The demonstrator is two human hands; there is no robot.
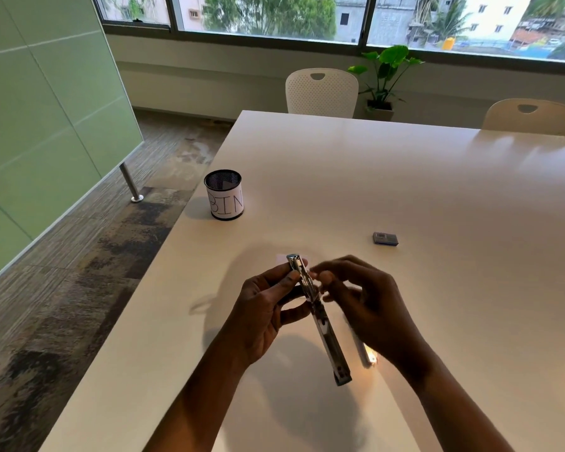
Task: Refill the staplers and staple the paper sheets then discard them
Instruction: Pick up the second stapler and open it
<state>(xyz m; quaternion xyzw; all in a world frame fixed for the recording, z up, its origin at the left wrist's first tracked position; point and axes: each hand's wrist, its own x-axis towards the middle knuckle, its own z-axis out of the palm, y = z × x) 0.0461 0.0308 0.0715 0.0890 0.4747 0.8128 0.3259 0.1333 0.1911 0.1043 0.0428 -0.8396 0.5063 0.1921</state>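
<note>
The left hand is gripping an opened-out metal stapler, thumb on its near side and fingers curling round the far side, palm turned inward and forearm coming up from below. The stapler is being held above the table, one end sticking out toward the person below the grip and the other rising just past the fingertips. The right hand is hovering just right of the grip, fingers bent and thumb and forefinger drawn close at the stapler's upper part. It is blurred, so whether it is pinching anything cannot be told. Just beyond the grip, a small pale paper sheet is lying flat on the table. Further right of the grip, well apart, a small dark staple box is sitting; its printing is too small to read. Beyond and left of the grip, a black mesh cup is standing upright near the table's edge, wearing a white label reading "BIN". A pale shape is showing inside it, too unclear to identify.
</note>
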